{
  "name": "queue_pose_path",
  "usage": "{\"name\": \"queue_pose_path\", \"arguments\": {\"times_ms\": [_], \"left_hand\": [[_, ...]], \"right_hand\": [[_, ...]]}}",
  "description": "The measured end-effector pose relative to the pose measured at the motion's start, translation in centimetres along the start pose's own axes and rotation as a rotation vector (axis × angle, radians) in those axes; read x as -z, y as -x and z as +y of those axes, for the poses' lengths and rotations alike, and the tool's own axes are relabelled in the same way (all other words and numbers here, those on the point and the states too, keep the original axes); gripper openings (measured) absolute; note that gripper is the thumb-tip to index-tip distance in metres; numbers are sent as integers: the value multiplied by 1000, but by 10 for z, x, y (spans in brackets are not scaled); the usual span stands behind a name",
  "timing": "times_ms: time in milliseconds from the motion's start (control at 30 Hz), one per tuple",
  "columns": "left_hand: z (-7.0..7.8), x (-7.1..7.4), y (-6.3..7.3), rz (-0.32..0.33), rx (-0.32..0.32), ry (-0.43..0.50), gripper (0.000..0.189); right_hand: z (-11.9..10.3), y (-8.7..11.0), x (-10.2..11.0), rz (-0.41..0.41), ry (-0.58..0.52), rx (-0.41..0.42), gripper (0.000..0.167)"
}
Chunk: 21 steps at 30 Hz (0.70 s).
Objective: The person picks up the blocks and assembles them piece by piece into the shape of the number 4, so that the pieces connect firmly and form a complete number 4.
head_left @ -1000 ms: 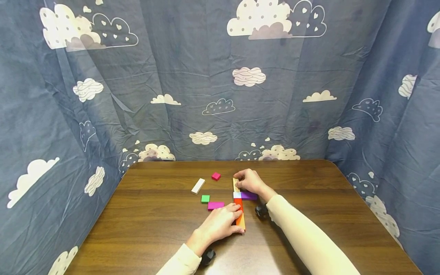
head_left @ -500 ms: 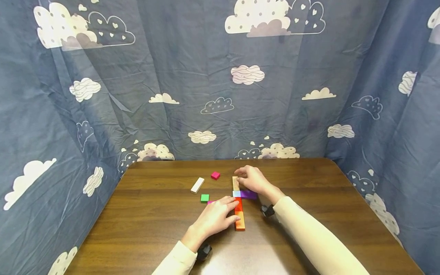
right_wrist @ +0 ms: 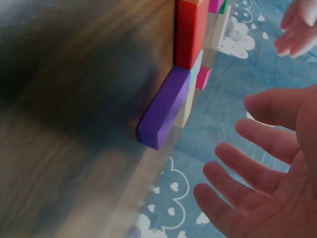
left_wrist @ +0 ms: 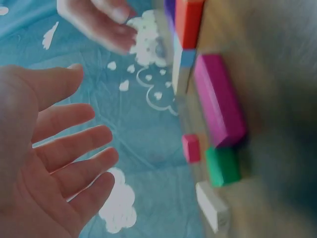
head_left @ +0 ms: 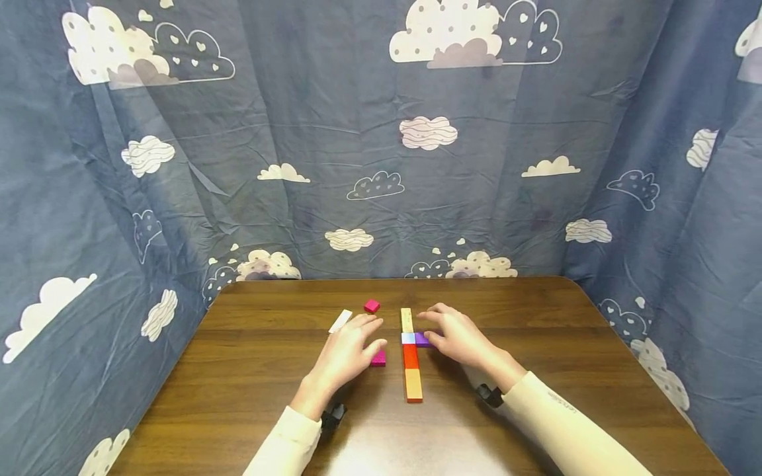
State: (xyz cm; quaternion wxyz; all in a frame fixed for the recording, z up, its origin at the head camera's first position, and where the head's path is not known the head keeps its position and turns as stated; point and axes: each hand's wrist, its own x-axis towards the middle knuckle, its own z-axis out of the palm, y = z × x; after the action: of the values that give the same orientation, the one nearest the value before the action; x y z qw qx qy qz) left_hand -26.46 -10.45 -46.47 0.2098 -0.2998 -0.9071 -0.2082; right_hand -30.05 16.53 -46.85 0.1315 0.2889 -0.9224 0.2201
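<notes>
A straight column of blocks lies on the table: a beige block (head_left: 407, 320) at the far end, then a light blue block (head_left: 408, 338), a red block (head_left: 411, 357) and an orange block (head_left: 413, 385). From the light blue one a purple block (head_left: 423, 340) sticks out to the right. My right hand (head_left: 463, 338), fingers loosely spread and holding nothing, hovers over the purple block's outer end. Left of the column my left hand (head_left: 345, 354) is raised with nothing in it, covering part of a magenta block (head_left: 378, 357). It hides the green block (left_wrist: 222, 166), which the left wrist view shows.
Beyond my left hand lie a white block (head_left: 340, 321) and a small pink block (head_left: 372, 306). The brown wooden table (head_left: 506, 423) ends at a cloud-patterned curtain (head_left: 381, 145) behind it and at both sides.
My left hand has let go of the column's near end and moved left, over the loose blocks. My right hand has released the beige block and drawn back to the right.
</notes>
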Motion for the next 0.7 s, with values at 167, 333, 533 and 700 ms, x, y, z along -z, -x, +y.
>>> {"name": "queue_pose_path", "arguments": {"times_ms": [167,333,533,700], "left_hand": [[-17,14,-12,1,25,-7,40],[-41,23,-30,-51,88,21,39],[-68,17,-44,-149,177,65,43],[-81,1,-52,-227,212,80,45]], "right_hand": [[-2,15,2,-15,48,28,39],[-3,21,1,-17,78,48,44],[-2,25,-5,-56,103,53,49],[-5,29,-8,-73,121,65,50]]}}
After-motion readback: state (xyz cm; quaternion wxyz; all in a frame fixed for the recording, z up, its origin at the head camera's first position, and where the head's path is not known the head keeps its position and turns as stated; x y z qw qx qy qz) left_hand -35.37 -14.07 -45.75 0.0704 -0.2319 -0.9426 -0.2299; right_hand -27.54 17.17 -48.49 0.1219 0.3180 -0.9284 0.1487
